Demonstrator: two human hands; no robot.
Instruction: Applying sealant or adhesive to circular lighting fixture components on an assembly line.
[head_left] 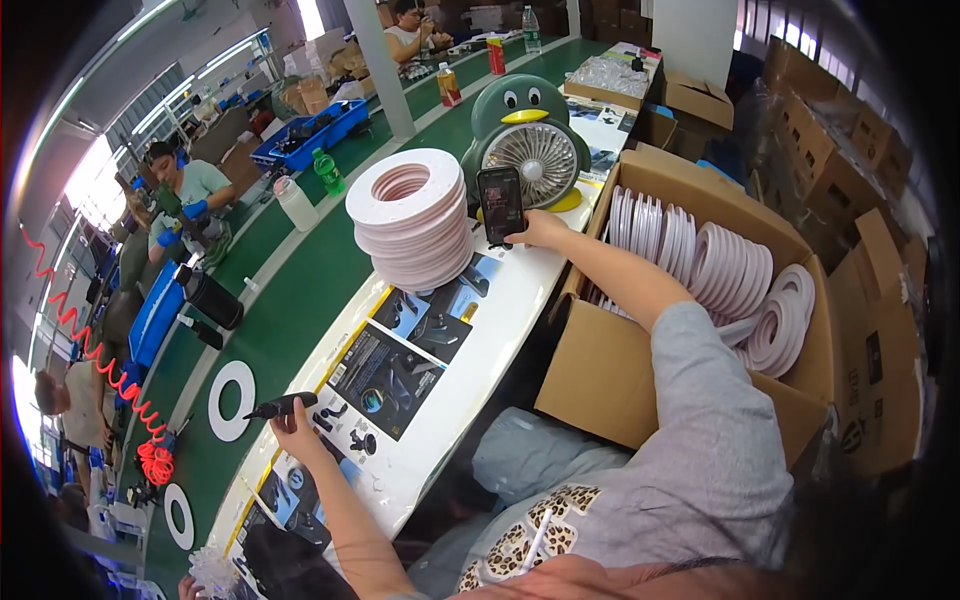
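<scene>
My left hand [292,430] is closed around a black handheld tool with a tapered tip [283,406], which points left toward a white ring [231,401] lying flat on the green conveyor belt. With the arm stretched out, my right hand [541,231] grips the lower edge of a dark phone [501,205], held upright with its screen lit. Behind the phone stands a green penguin-shaped fan [533,160]. A tall stack of white rings [410,225] rises just left of the phone. Another white ring [179,517] lies farther along the belt.
At my right, an open cardboard box [600,372] holds rows of white rings. Printed sheets [387,380] cover the white table edge. Bottles [295,204] and a blue crate [305,135] line the belt's far side. Co-workers sit across; another person's dark hair [292,560] shows at lower left.
</scene>
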